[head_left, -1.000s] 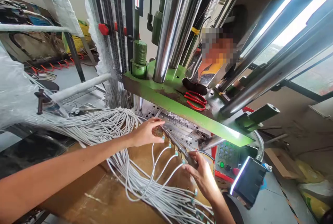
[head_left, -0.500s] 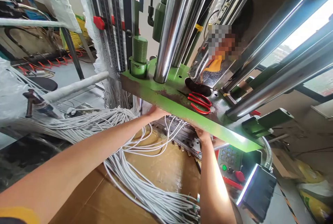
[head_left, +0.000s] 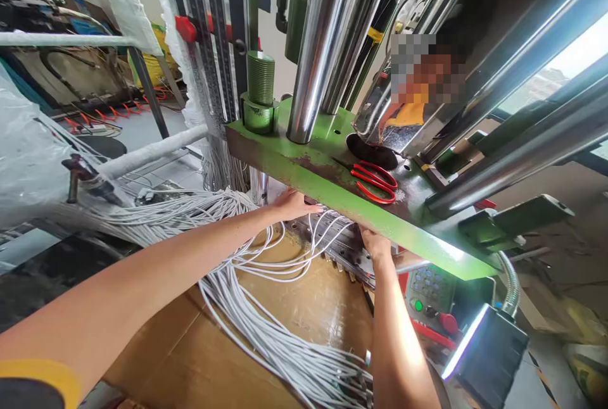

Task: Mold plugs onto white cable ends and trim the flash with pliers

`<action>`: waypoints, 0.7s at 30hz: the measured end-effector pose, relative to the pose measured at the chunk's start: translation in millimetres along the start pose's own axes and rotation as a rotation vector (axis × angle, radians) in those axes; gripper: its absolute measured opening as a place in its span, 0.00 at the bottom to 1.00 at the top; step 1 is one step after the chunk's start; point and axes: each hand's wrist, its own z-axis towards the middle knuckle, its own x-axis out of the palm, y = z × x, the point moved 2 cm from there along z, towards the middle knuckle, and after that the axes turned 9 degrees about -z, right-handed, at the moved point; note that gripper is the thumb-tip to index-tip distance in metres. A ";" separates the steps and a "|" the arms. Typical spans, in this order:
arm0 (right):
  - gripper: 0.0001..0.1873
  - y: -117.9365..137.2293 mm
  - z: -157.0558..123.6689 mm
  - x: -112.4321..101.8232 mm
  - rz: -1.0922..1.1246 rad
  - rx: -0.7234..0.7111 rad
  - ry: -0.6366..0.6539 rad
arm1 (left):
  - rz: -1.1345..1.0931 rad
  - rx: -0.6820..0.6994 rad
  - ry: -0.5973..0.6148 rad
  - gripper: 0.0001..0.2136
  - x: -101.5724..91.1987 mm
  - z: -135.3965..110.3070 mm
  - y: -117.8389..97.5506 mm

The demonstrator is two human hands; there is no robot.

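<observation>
A green plate point(head_left: 323, 188) bearing scissors point(head_left: 365, 176) partly hides the right hand point(head_left: 375, 243).

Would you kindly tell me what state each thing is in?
Green plate: paint worn
Left hand: under the plate's edge, partly hidden
Right hand: under the plate's edge, partly hidden
White cables: loosely bundled on the brown surface
Red-handled scissors: lying on the plate
Green button: lit
Black lamp: one edge glowing

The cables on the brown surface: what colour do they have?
The cables are pale grey, nearly white; best seen in the head view.
</observation>
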 end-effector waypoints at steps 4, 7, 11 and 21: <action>0.15 7.6 -5.6 -1.4 -0.050 0.035 0.039 | 0.101 0.027 -0.010 0.14 -3.3 -0.8 -6.0; 0.16 18.8 -15.7 -8.6 -0.088 -0.003 0.062 | 0.176 0.081 -0.005 0.12 -1.9 -8.9 -16.7; 0.23 38.1 -27.3 -17.3 -0.121 -0.142 0.080 | 0.265 0.184 0.060 0.12 1.3 -20.9 -25.3; 0.30 72.4 -18.8 -19.5 -0.177 -0.274 0.078 | 0.411 0.326 0.177 0.15 -7.2 -17.9 -26.6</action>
